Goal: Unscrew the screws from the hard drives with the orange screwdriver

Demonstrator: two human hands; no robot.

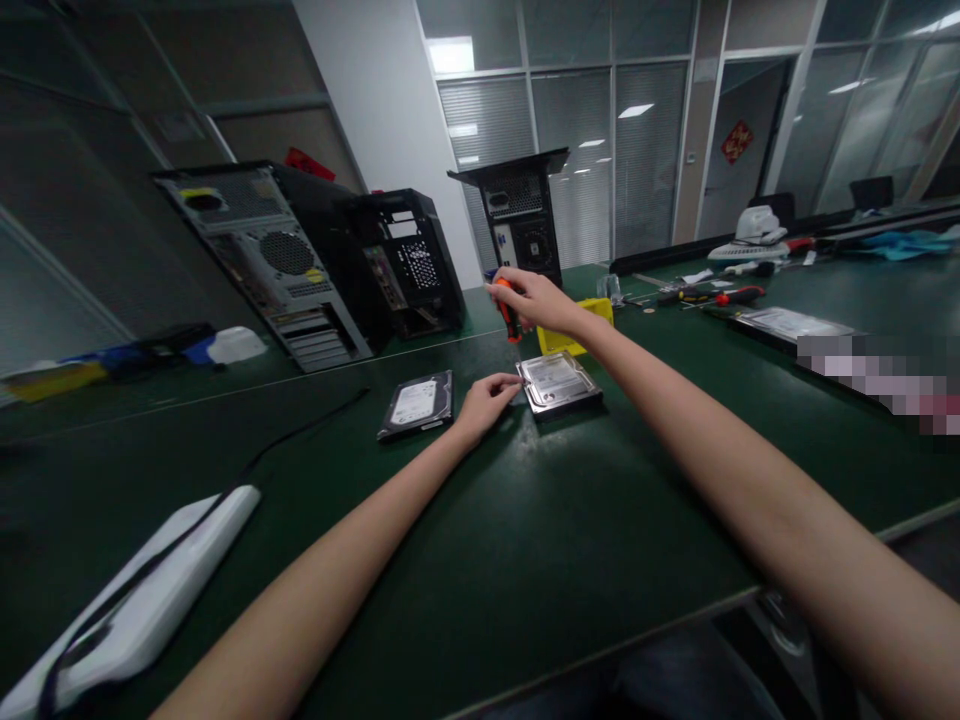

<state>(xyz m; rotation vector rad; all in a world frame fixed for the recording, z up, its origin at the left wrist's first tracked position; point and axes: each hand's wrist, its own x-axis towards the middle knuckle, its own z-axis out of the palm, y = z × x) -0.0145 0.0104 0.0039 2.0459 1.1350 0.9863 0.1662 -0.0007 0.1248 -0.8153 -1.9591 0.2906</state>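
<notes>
My right hand (532, 298) is closed around a screwdriver (508, 314) with an orange and black handle, held upright above a silver hard drive (559, 383) lying flat on the green table (525, 540). My left hand (486, 400) rests on the table at the drive's left edge, fingers pinched against its corner. A second hard drive (417, 404) with a white label lies just left of that hand.
A yellow parts bin (577, 322) sits behind the silver drive. Three open computer cases (285, 265) (409, 260) (521, 215) stand at the back. Screwdrivers (720, 296) and another drive (791, 324) lie to the right. A white device with a black cable (142, 600) lies front left.
</notes>
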